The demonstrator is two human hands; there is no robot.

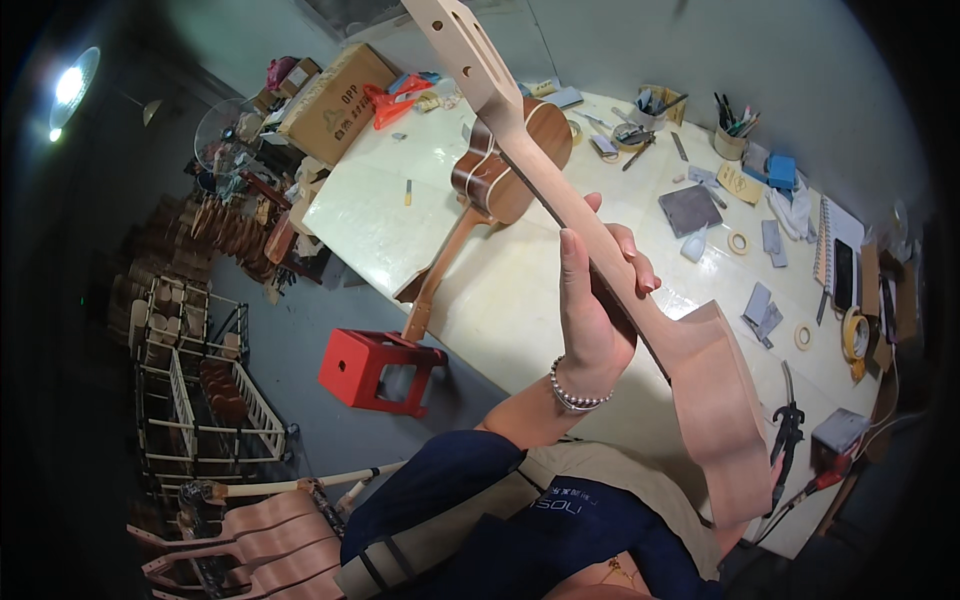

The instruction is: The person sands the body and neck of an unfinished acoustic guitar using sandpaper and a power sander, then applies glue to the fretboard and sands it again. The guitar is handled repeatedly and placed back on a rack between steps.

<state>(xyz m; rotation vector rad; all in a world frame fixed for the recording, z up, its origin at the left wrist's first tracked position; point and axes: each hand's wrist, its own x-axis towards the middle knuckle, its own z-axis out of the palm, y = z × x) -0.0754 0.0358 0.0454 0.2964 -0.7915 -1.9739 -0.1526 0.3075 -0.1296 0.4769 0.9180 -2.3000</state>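
A bare-wood ukulele (715, 400) is tilted across the view, its slotted headstock (468, 60) up at the far end and its body close to me. My left hand (600, 320), with a beaded bracelet at the wrist, is closed round the neck, thumb on one side and fingertips on the other. At the body's near end is my right hand (776, 472), mostly hidden behind the wood; only a bit of fingers at the edge and some wrist below show. Beyond the neck, a finished brown ukulele (510, 165) lies on the white table (370, 190).
Sanding pads (690, 210), tape rolls (738, 242), a pen cup (730, 143) and a notebook (838, 235) with a phone lie on the right. A cardboard box (338, 100) stands far left. A red stool (383, 372) and racks of bare instrument bodies (275, 530) are on the left.
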